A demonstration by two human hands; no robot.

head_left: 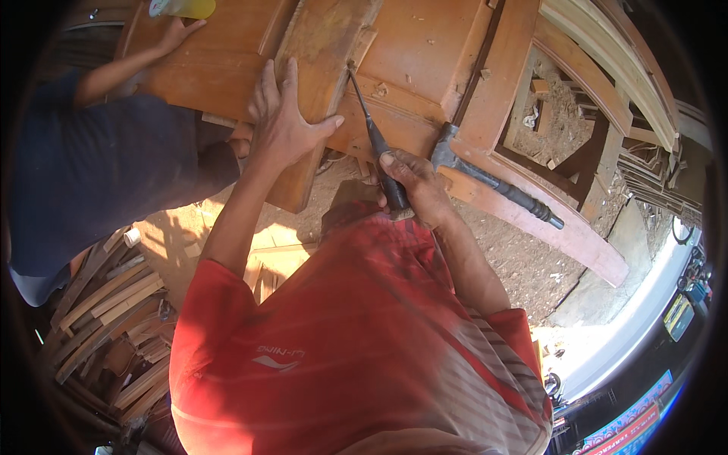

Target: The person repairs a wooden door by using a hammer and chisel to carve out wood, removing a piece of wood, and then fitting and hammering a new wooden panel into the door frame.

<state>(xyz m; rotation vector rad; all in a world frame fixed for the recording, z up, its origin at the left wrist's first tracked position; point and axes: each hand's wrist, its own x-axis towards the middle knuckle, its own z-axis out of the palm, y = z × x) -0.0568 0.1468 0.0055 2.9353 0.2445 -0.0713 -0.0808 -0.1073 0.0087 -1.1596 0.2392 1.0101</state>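
My left hand [284,121] rests with fingers spread on a long brown wooden board [322,45], its thumb reaching past the board's right edge. In my right hand [418,182] is a narrow chisel [371,133], with fingers wrapped round its black handle. The chisel's thin metal shaft points up and away, and its tip meets the board's right edge beside a notched, chipped spot. To the right of my right hand, a hammer [497,184] with a dark grip lies on the wooden panel [413,45] and frame.
Another person's hand [178,34] is by a yellow container [186,7] at the far left. That person's dark clothing [114,167] fills the left side. Wood offcuts [125,303] are piled at lower left. Curved wooden frame pieces [591,83] stand at right.
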